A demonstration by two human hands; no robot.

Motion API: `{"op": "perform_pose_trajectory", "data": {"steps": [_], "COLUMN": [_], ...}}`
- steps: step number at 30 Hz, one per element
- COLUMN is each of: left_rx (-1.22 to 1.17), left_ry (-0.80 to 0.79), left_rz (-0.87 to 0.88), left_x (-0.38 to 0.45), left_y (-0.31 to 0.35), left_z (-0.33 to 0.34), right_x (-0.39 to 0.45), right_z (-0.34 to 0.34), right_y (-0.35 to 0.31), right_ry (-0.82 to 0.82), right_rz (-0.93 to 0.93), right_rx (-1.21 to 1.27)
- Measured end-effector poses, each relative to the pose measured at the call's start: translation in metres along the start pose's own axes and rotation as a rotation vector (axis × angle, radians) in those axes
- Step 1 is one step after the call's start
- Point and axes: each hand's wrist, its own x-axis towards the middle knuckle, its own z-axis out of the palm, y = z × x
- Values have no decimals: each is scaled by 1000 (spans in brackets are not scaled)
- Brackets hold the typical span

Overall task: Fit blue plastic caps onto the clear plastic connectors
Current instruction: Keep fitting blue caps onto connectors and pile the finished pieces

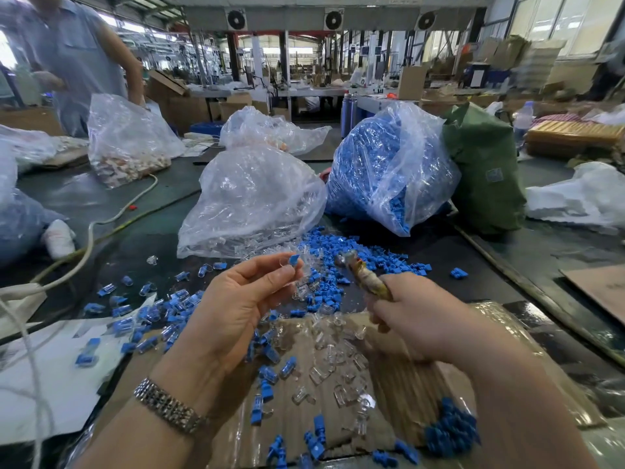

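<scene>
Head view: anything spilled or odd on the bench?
Yes. Blue caps spill loose from the torn-open bag across the table. The right hand grips a tape-wrapped tool, not a part.

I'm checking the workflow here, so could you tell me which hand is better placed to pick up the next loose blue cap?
Probably the left hand: it only pinches a small capped connector, whereas the right hand grips a tool.
</scene>
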Motion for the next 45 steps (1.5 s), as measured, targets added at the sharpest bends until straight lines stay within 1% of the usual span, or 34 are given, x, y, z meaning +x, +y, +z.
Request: {"op": "perform_pose_trajectory", "data": {"steps": [3, 5, 7, 11, 15, 21, 25, 29, 31, 33, 34, 35, 37, 39, 40, 41, 43, 45], "left_rx": [-12, -7, 6, 109, 151, 267, 363, 398, 373, 382, 456, 587, 981, 1403, 1561, 1665, 1725, 1653], "left_ry": [-18, -17, -17, -26, -15, 15, 25, 32, 60, 110, 157, 222, 384, 532, 576, 598, 576, 444], "left_rz": [3, 17, 33, 67, 102, 182, 247, 270, 288, 313, 331, 342, 322, 241, 188, 135, 87, 180], "left_x": [2, 3, 3, 0, -2, -5, -8, -6, -5, -4, -4, -4, -5, -7, -8, -9, -9, -8], "left_y": [0, -1, -2, -2, -4, -4, -3, -3, 0, 5, 8, 10, 14, 18, 20, 21, 20, 17], "left_z": [-2, -1, -1, 0, 4, 8, 10, 9, 6, -2, -7, -14, -25, -30, -31, -31, -29, -24], "right_x": [-7, -8, -6, -6, -4, 0, 1, -2, -4, -5, -4, -3, 1, 5, 8, 10, 14, 16], "right_z": [-6, -4, -2, 2, 6, 17, 18, 15, 10, 4, 2, 0, 0, 4, 8, 13, 20, 24], "right_y": [-10, -13, -16, -19, -16, -17, -16, -16, -16, -12, -8, -5, 1, 3, 3, 4, 4, 3], "right_ry": [-168, -241, -267, -260, -252, -201, -191, -217, -244, -198, -143, -78, 28, 72, 80, 86, 89, 69], "right_rz": [-102, -148, -169, -195, -205, -208, -216, -197, -186, -168, -150, -126, -77, -13, 22, 56, 125, 177], "right_rx": [216, 252, 274, 266, 270, 359, 297, 367, 368, 356, 332, 290, 177, 42, -42, -125, -245, -289]}}
